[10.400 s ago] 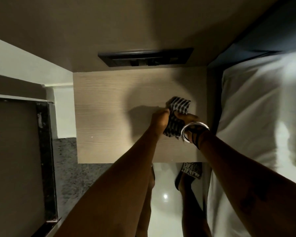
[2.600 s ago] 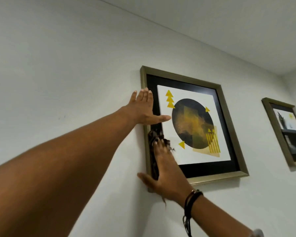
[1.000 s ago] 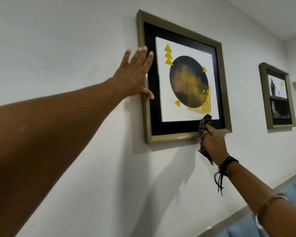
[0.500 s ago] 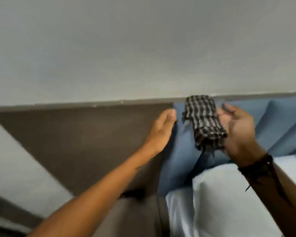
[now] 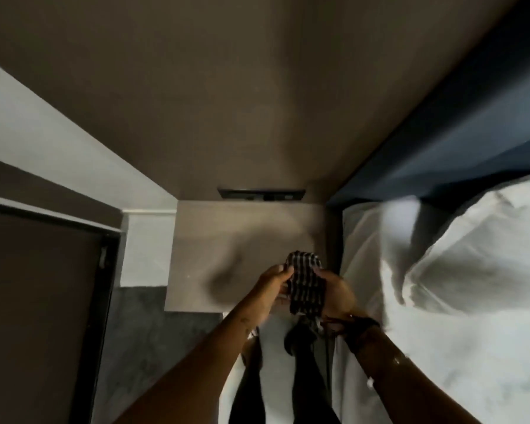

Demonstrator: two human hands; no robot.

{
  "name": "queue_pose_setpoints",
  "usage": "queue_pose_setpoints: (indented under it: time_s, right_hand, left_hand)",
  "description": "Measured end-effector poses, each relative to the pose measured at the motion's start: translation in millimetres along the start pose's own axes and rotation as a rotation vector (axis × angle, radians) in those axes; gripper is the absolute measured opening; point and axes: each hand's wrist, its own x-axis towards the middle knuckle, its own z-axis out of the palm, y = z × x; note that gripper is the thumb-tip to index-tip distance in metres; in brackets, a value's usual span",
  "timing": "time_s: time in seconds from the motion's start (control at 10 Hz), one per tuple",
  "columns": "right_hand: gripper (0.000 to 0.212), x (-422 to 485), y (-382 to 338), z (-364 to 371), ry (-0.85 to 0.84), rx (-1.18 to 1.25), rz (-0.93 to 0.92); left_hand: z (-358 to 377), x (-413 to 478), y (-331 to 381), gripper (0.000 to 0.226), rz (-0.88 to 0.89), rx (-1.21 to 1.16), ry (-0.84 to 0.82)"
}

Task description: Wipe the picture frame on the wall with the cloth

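I am looking straight down. A black-and-white checked cloth (image 5: 306, 284) is bunched between both hands above the near right corner of a light wooden bedside table (image 5: 214, 237). My left hand (image 5: 274, 281) grips the cloth's left side. My right hand (image 5: 337, 293) cups it from the right, with dark bands on the wrist. The picture frame is out of view.
A bed with white sheets (image 5: 459, 301) and a blue headboard (image 5: 459, 123) lies to the right. A black socket strip (image 5: 260, 194) sits on the brown wall panel behind the table. A dark door frame (image 5: 101, 301) stands left. My legs and feet show below.
The view dropped from the wall and headboard down to the bedside table. My left hand, apart from the cloth before, has now taken hold of it alongside the right.
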Motion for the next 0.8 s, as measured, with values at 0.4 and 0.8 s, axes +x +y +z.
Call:
queue_pose_setpoints:
  time_s: [0.4,0.8]
  right_hand:
    - [0.029,189,-6,-96,0.341,-0.311,0.079]
    - [0.076,163,-12,-90,0.529,-1.142,0.141]
  left_hand:
    - [-5,185,-73,0.048,-0.195,0.063,-0.002]
    - [-1,161,-45,0.052,-0.058,0.437,0.198]
